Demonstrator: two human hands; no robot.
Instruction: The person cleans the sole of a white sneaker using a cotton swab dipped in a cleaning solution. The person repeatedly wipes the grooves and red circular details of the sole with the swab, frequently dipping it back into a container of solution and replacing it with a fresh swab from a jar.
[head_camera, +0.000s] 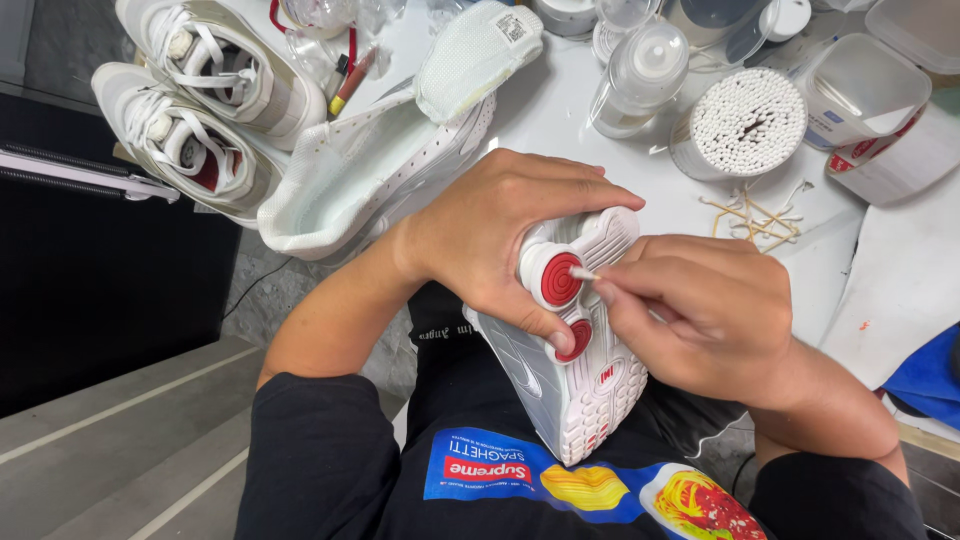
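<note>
Left hand wraps the heel end of a white sneaker, sole turned up, resting against the person's lap; its grip is closed around the shoe, thumb pressed beside the lower red disc of the sole. Right hand pinches a cotton swab between thumb and fingertips, grip narrow and tight on the stick; the swab's white tip touches the upper red disc, just beside the left fingers. The toe of the shoe points down toward the black printed shirt. Beyond the left grip, on the white bench, lies a second white sneaker on its side with its tongue pulled open. Further left of it, a pair of white-and-beige sneakers sits at the bench edge. Beyond the right grip, loose used swabs lie scattered, near a round tub of cotton swabs. Past that stand a clear plastic bottle and a square translucent container. A blue cloth shows at the far right.
</note>
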